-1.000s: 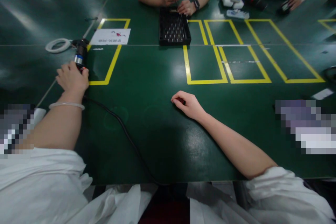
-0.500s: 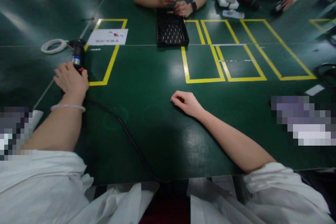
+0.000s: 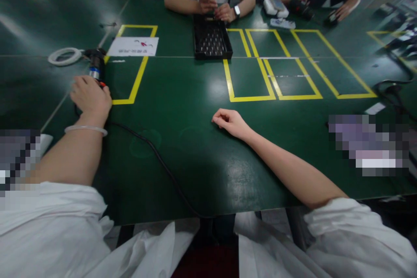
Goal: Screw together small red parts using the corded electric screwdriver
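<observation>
Right hand (image 3: pixel 232 122) loosely curled closed on green table (image 3: pixel 195 160). Left hand (image 3: pixel 91 99) over near end of black tool (image 3: pixel 97 58), can't tell if clasped; tool body sticks out beyond fingers, far end between white coil (image 3: pixel 77 55) and white sheet (image 3: pixel 132 47).

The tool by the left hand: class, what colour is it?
The tool looks mostly black, with blue and red parts: head view.

Head view faces forward, down over the table (image 3: pixel 208 169).
</observation>
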The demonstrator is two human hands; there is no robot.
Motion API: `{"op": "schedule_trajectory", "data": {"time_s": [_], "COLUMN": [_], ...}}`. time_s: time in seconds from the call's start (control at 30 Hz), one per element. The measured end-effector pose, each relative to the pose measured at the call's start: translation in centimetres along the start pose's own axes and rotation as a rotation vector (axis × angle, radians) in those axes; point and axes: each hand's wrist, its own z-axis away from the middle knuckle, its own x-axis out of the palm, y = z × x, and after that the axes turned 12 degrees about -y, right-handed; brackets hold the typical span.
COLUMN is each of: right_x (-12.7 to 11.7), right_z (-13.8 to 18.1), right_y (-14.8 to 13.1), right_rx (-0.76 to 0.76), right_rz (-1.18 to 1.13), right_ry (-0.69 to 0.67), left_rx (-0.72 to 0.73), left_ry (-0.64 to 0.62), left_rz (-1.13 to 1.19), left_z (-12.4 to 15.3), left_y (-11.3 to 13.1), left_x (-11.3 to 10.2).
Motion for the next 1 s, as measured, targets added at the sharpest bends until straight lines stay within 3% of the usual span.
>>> {"op": "schedule_trajectory", "data": {"time_s": [0.13,0.33,0.43,0.53,0.63,0.8,0.9,1.0], "right_x": [0.3,1.2,1.5,1.5,1.4,1.5,1.6,1.7], "right_z": [0.0,0.2,0.2,0.4,0.6,1.1,1.4,1.4], "right_y": [-0.5,-0.6,-0.3,0.0,0.1,-0.3,-0.8,-1.0], "right_rx": [0.059,0.065,0.028,0.005,-0.017,-0.072,-0.095,-0.089], "right_rz": [-0.012,-0.022,-0.046,-0.099,-0.137,-0.326,-0.406,-0.471], "right_ry": [-0.050,0.060,0.096,0.114,0.126,0.110,0.054,0.028], "left_rx": [-0.032,-0.048,0.053,0.237,0.414,0.685,0.796,0.819], "left_ry": [-0.005,0.031,0.102,0.089,-0.067,-0.620,-0.848,-0.952], "left_rz": [0.014,0.049,0.062,0.142,0.430,0.916,1.015,1.081], "left_z": [0.1,0.4,0.6,1.6,4.3,11.9,15.1,16.2], "left_y": [0.7,0.8,1.6,4.7,10.2,18.9,20.9,20.9], "left_x": [-0.1,-0.6,-1.1,-1.0,-0.1,1.6,2.5,3.2]}}
